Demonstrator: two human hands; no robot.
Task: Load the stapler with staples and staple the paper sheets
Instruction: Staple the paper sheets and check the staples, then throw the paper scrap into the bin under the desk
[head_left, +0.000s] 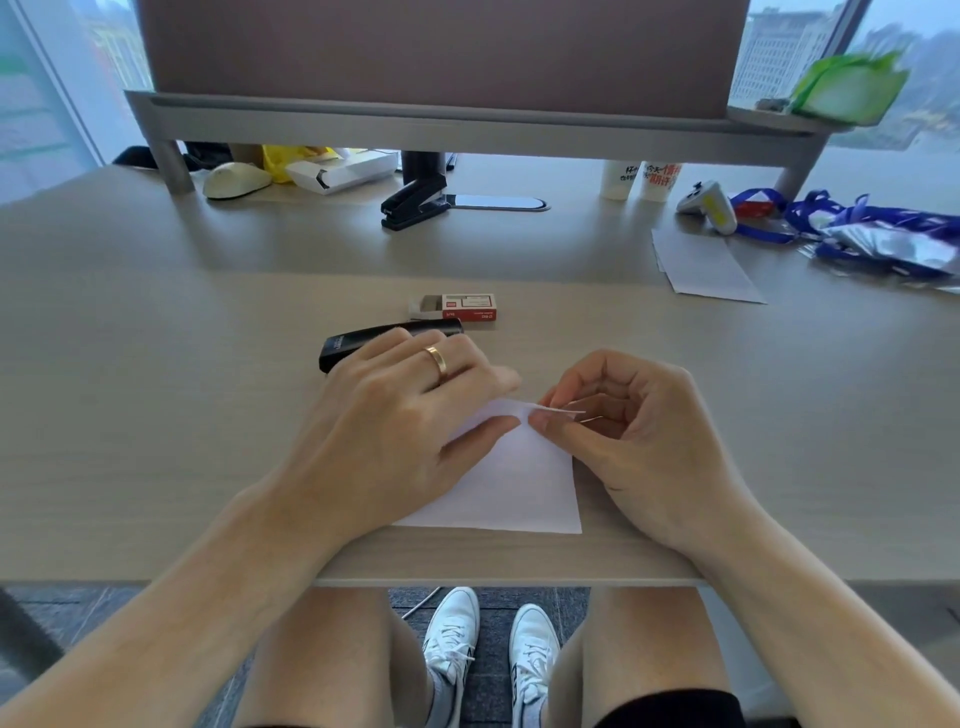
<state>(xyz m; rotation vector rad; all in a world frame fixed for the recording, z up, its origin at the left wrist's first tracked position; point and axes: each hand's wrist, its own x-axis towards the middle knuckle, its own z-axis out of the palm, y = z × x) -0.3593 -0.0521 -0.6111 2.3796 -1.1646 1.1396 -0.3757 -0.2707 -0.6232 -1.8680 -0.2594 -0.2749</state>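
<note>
Far side of desk (156, 389): a second black stapler (415, 200), cream mouse (234, 179), open white carton (337, 171), two paper cups (641, 179), grey controller (709, 205), loose sheets (701, 265) and blue lanyards (769, 213). Nothing blocks your hands. The red-white staple box (457, 306) has its tray slid partly out on the left, with a grey strip inside. The glossy black stapler (384, 332) lies closed just behind your left hand (410, 415), partly hidden by it. The white paper (519, 483) lies flat at the near edge. Your left hand's fingers are fairly straight, pressing the paper. Your right hand (639, 441) pinches the paper's lifted far corner, its other fingers curled.
</note>
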